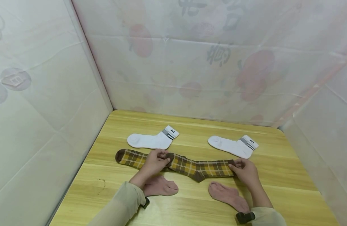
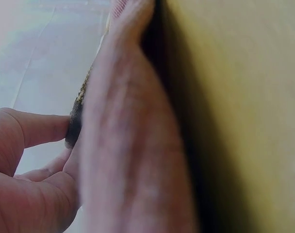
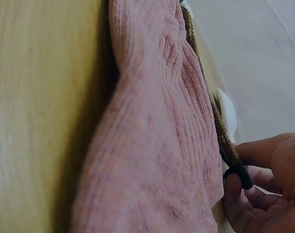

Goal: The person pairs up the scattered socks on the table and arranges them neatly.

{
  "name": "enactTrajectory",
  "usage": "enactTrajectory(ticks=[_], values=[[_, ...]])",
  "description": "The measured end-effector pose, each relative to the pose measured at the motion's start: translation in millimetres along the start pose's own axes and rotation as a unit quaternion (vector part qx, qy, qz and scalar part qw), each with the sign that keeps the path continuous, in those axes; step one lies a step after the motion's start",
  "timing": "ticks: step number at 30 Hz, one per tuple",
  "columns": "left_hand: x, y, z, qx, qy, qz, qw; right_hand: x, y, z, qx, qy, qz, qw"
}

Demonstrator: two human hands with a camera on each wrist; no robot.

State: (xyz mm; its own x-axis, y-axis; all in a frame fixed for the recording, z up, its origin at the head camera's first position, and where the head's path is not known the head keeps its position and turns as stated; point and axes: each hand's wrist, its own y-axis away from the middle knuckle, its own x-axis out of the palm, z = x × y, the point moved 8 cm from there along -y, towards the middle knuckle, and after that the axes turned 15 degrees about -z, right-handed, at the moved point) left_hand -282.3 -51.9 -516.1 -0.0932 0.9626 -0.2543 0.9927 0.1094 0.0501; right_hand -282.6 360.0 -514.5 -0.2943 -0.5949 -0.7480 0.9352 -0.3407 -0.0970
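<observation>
A brown-and-yellow plaid sock (image 1: 213, 168) stretches sideways between both hands in the head view. My left hand (image 1: 154, 163) pinches its dark toe end, and my right hand (image 1: 246, 172) pinches the brown cuff between thumb and fingers. Under the left hand lies a second plaid sock (image 1: 131, 158), its right part covered by the first one. The right wrist view shows the cuff edge (image 3: 245, 175) between the right fingertips. In the left wrist view, the dark toe (image 2: 74, 124) is at the left fingertips.
Two white ankle socks with striped cuffs lie farther back, one white sock (image 1: 148, 141) left and another white sock (image 1: 231, 147) right. Nearer sit a pink sock (image 1: 163, 187) by the left forearm and a pink sock (image 1: 228, 196) by the right wrist. Printed curtains surround the wooden table (image 1: 187, 213).
</observation>
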Motion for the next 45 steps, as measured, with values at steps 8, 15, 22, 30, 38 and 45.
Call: enactTrajectory(ticks=[8,15,22,30,38,45], values=[[0.2,0.7,-1.3,0.004,0.001,0.001,1.0000,-1,-1,1,0.002,0.008,0.006,1.000],[-0.1,0.5,-0.5,0.000,-0.006,0.003,1.0000,-2,-2,0,0.000,0.014,0.008,1.000],[-1.8,1.2,-1.7,-0.005,-0.006,0.002,1.0000,-4,-2,3,0.001,0.017,0.010,1.000],[-4.3,1.0,0.8,-0.009,-0.003,-0.007,0.9999,-4,-3,0,0.003,0.020,0.005,1.000],[-7.7,1.8,-1.3,-0.014,-0.007,-0.011,0.9998,-6,-1,3,0.003,0.022,0.006,1.000],[-11.8,2.0,0.9,-0.011,-0.016,-0.015,0.9997,-5,1,3,-0.002,0.018,-0.002,1.000]])
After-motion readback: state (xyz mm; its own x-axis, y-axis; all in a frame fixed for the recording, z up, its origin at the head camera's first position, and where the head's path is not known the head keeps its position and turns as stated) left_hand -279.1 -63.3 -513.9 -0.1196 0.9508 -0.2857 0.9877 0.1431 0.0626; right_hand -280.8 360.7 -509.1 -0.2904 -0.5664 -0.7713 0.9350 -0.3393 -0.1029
